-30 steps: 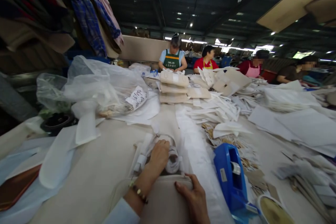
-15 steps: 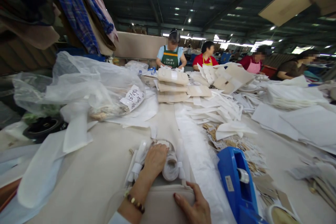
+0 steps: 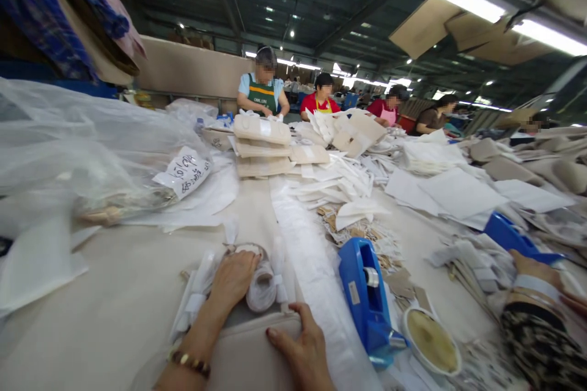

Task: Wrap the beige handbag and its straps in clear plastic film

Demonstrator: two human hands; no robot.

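Note:
My left hand (image 3: pixel 232 278) lies with curled fingers on a bundle of white rolled fabric pieces (image 3: pixel 262 284) on the long work table (image 3: pixel 123 293); whether it grips them I cannot tell. My right hand (image 3: pixel 305 351) rests flat, fingers spread, on a beige padded pouch (image 3: pixel 247 357) at the table's near edge. A bead bracelet (image 3: pixel 189 363) is on my left wrist. A blue tape dispenser (image 3: pixel 364 296) stands just right of my right hand.
A clear plastic bag (image 3: pixel 92 153) with a handwritten label sits at left. Stacked beige pouches (image 3: pixel 261 146) and white sheets (image 3: pixel 440 189) cover the far table. Several people work at the far side. A co-worker's arm (image 3: pixel 536 299) is at right, beside a second blue dispenser (image 3: pixel 513 235). A round tin (image 3: pixel 431 342) sits nearby.
The camera has swung to the right, bringing the co-worker's arm and second dispenser into view. Both my hands stay on the white bundle and the pouch.

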